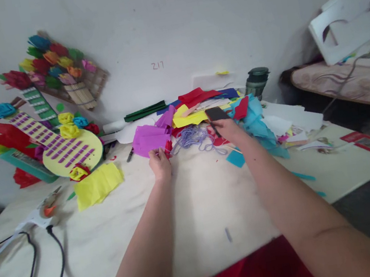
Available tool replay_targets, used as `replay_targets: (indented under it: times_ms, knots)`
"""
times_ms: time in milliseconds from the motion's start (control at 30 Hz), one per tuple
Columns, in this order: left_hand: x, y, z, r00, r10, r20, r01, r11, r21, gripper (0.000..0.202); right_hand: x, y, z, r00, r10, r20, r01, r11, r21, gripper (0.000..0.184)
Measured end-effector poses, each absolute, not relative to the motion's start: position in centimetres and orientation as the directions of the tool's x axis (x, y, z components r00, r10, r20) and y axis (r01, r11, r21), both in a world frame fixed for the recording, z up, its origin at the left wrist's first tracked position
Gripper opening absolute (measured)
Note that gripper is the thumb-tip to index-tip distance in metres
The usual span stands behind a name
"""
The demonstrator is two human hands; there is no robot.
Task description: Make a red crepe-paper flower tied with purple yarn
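My left hand (160, 165) is closed, its fingertips pinched around a small piece of red crepe paper (169, 148). Just behind it lies a sheet of purple paper (150, 138). My right hand (228, 130) reaches into the pile with bent fingers closed on a slim dark object that I cannot make out. A dark, flat, phone-like rectangle (216, 114) lies against its upper side. Between my hands sits a loose tangle of lavender yarn (191, 136). A blue paper square (235, 158) and a thin stick lie below my right wrist.
Yellow (190, 118), red and light-blue paper (259, 122) is heaped by the wall, beside a green bottle (257, 82). A paper-flower craft (73, 151) and yellow sheets (98, 186) are at left. A glue gun (41, 215) trails black cords over the table's left side.
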State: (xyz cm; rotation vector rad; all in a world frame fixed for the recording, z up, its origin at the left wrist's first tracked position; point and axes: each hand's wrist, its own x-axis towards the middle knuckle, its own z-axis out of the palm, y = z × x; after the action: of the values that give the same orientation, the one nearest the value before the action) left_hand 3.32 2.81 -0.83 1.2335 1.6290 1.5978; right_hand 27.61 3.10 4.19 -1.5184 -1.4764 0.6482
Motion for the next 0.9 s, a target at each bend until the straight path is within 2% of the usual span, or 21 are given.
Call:
replay_targets:
  times_ms: [67, 167, 233, 333, 533, 633, 700, 767, 833, 900]
  knots:
    - [3.3, 2.8, -0.8, -0.416, 0.879, 0.233, 0.248, -0.137, 0.959, 0.014, 27.8, 3.4, 3.6, 0.189, 0.94, 0.283, 0.781, 0.031, -0.624, 0.025]
    - [3.3, 2.6, -0.5, -0.39, 0.893, 0.223, 0.222, -0.144, 0.964, 0.013, 27.6, 3.3, 3.1, 0.179, 0.94, 0.29, 0.943, -0.08, -0.322, 0.029]
    - [3.1, 2.6, -0.3, -0.37, 0.905, 0.208, 0.189, -0.146, 0.971, 0.014, 27.3, 3.3, 2.8, 0.166, 0.951, 0.26, 0.97, -0.111, -0.216, 0.03]
    - [3.0, 2.5, -0.2, -0.345, 0.916, 0.203, 0.153, -0.158, 0.975, 0.016, 26.8, 3.4, 2.3, 0.144, 0.964, 0.224, 0.984, -0.115, -0.138, 0.032]
    - [3.0, 2.2, 0.0, -0.301, 0.929, 0.215, 0.108, -0.191, 0.976, 0.016, 26.7, 3.3, 1.9, 0.121, 0.969, 0.215, 0.989, -0.098, -0.111, 0.034]
    - [3.2, 2.1, 0.0, -0.282, 0.93, 0.234, 0.119, -0.208, 0.971, 0.018, 25.8, 2.8, 2.0, 0.096, 0.939, 0.33, 0.989, -0.052, -0.139, 0.03]
    - [3.3, 2.1, -0.1, -0.259, 0.934, 0.248, 0.134, -0.22, 0.966, 0.019, 24.5, 2.5, 2.0, 0.058, 0.901, 0.43, 0.974, 0.043, -0.222, 0.028]
    - [3.4, 2.0, -0.2, -0.227, 0.935, 0.271, 0.151, -0.241, 0.959, 0.019, 22.6, 2.2, 1.9, 0.009, 0.88, 0.476, 0.912, 0.187, -0.364, 0.025]
    - [3.5, 2.0, -0.4, -0.186, 0.932, 0.311, 0.184, -0.278, 0.943, 0.019, 20.6, 1.9, 1.8, -0.102, 0.85, 0.517, 0.784, 0.389, -0.484, 0.022]
    - [3.5, 1.9, -0.6, -0.144, 0.918, 0.371, 0.243, -0.33, 0.912, 0.018, 18.9, 1.6, 1.7, -0.168, 0.836, 0.523, 0.667, 0.487, -0.563, 0.023]
